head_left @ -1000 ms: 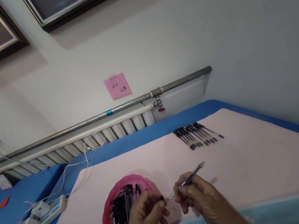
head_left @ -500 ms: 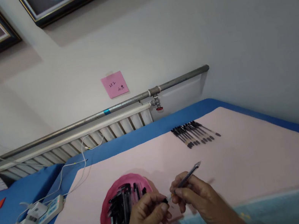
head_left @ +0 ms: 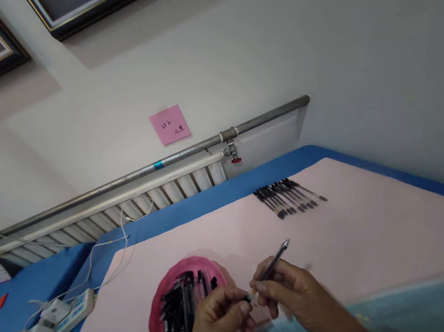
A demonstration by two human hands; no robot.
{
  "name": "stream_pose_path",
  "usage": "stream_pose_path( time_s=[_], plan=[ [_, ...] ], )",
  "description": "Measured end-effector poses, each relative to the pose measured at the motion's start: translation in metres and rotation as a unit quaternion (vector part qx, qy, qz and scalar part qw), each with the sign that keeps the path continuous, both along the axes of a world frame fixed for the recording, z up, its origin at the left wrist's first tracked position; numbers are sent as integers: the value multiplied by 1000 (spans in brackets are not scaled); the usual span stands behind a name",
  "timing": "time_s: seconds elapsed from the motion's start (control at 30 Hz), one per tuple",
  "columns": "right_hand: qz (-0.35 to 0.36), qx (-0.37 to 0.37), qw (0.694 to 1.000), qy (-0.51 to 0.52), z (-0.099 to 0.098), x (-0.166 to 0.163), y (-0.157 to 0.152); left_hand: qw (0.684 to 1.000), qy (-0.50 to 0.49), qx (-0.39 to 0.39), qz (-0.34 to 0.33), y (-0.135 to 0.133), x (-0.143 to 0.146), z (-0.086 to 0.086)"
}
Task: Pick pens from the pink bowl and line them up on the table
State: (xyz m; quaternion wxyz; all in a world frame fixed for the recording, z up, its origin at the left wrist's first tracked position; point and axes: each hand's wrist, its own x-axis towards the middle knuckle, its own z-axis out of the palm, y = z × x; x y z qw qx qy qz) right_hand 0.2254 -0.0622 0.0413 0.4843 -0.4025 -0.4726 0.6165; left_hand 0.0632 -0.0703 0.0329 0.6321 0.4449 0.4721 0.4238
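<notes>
Between the thumb and fingers of my right hand [head_left: 284, 286] is a pen [head_left: 274, 261], its silver tip pointing up and to the right. My left hand [head_left: 225, 317] is pinched on a small black end piece [head_left: 248, 299] at the pen's rear. Whether that piece is joined to the barrel I cannot tell, as my fingers hide part of it. Beside and partly behind my left hand stands a pink scalloped bowl [head_left: 156, 315] full of black and clear pens [head_left: 180, 316]. Farther back, several capped pens [head_left: 290, 197] lie side by side in a row.
Pink paper [head_left: 388, 234] covers the blue table [head_left: 218, 194]. A power strip [head_left: 76, 313] with plugs and white cables lies at the left. A radiator [head_left: 175, 190] and a metal pipe [head_left: 121, 179] run along the wall. Light blue cloth [head_left: 423, 308] lies at the near edge.
My right hand has shifted slightly left with the pen, bringing its rear end closer to the black piece in my left hand. The row of pens and the bowl stay put.
</notes>
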Motion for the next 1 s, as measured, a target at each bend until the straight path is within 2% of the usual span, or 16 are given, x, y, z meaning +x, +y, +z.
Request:
stream_pose_path(
  time_s=[0.2,0.4,0.6,0.77,0.93,1.0],
  plan=[
    [-43,-16,997,-66,-6,-2,1,1000,-2,-4,-12,2,2,-3],
    [-8,-35,999,26,-2,0,-1,1000,-7,-12,-12,2,1,-3],
    [-35,-10,996,-87,-5,2,2,1000,-4,-15,-20,2,2,-3],
    [1,-29,1000,1,0,3,2,1000,-12,-15,-9,1,3,-2],
    [-20,-19,999,-45,-6,2,5,1000,-12,-12,-10,2,4,-1],
    [-17,-24,999,-18,-8,3,5,1000,-17,-21,-6,2,4,-1]
  ],
)
